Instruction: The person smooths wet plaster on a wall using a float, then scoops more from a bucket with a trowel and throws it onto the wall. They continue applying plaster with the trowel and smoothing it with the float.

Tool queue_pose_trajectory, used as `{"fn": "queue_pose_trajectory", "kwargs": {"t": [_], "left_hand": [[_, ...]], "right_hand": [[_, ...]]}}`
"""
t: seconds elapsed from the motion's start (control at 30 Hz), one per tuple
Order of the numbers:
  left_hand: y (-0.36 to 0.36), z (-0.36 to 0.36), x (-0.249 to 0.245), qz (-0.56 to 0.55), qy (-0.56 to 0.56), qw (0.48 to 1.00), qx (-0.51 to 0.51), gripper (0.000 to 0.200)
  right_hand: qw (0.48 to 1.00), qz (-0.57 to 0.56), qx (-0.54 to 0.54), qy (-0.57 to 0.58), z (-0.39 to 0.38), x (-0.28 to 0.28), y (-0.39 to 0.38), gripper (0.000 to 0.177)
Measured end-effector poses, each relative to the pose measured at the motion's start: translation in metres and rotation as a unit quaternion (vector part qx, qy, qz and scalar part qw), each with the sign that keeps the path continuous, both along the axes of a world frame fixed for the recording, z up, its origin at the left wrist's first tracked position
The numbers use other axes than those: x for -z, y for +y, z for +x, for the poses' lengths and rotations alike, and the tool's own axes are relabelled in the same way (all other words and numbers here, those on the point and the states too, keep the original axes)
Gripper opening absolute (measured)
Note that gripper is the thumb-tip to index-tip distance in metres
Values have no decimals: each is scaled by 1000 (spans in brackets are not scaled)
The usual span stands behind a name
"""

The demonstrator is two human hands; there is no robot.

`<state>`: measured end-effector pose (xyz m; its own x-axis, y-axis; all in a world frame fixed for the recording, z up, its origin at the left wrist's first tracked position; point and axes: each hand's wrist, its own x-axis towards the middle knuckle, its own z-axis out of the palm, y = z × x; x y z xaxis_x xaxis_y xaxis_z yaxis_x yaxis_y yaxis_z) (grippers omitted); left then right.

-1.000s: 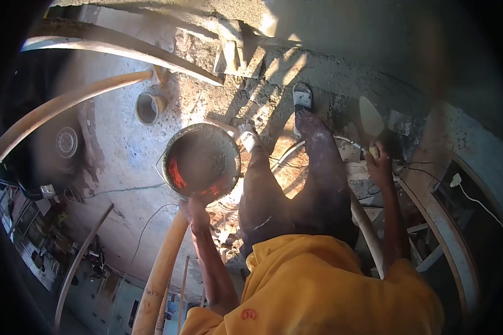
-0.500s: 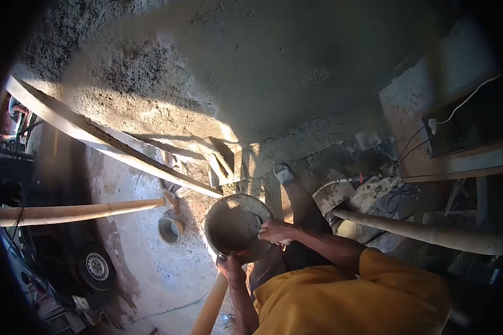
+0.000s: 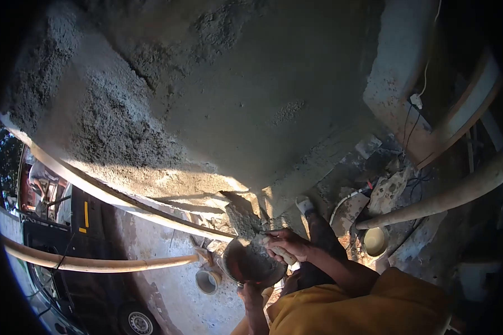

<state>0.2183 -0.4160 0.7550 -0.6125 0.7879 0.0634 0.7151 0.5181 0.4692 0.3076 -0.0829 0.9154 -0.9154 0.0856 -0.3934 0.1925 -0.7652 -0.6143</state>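
Your left hand (image 3: 251, 291) is clamped on the near rim of the pan (image 3: 245, 267), which sits just below the plastered wall (image 3: 235, 111). Your right hand (image 3: 285, 244) is closed round the trowel (image 3: 284, 255), over the mortar (image 3: 257, 258) in the pan.

The left hand (image 3: 250, 292) is raised on an upright forearm, fingers curled closed, while the right hand (image 3: 286, 245), fist clenched, sits just above it on a bent arm.
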Motion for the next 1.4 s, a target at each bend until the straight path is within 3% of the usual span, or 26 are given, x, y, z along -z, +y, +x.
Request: {"fn": "queue_pose_trajectory", "kwargs": {"t": [0.13,0.2,0.5,0.67,0.97,1.1,1.13,1.17,1.27,1.33,1.4], "left_hand": [[1,8,-3,63,-271,950,-144,39],[5,11,-9,58,-324,928,-174,38],[27,9,-24,26,-373,906,-199,33],[63,-5,-35,29,-387,902,-190,32],[256,-42,-58,29,-402,901,-161,30],[358,-56,-61,33,-404,902,-146,29],[387,-58,-64,31,-404,902,-150,29],[406,-61,-68,30,-403,902,-153,29],[456,-62,-84,30,-403,900,-161,30],[479,-62,-94,34,-405,899,-165,30],[495,-58,-103,40,-411,897,-160,30]], "right_hand": [[995,27,81,56,0,-6,14,18],[991,31,121,37,7,-8,20,17],[961,7,277,-8,68,-16,69,19],[914,-7,407,-4,91,-24,128,23],[758,84,643,77,126,-99,372,30],[607,193,769,53,156,-173,486,20],[482,276,830,53,164,-209,537,17],[392,336,856,20,168,-221,568,19],[112,450,861,-206,171,-251,648,14],[19,483,842,-241,138,-252,703,14],[328,625,666,-243,96,-218,726,15]]}}
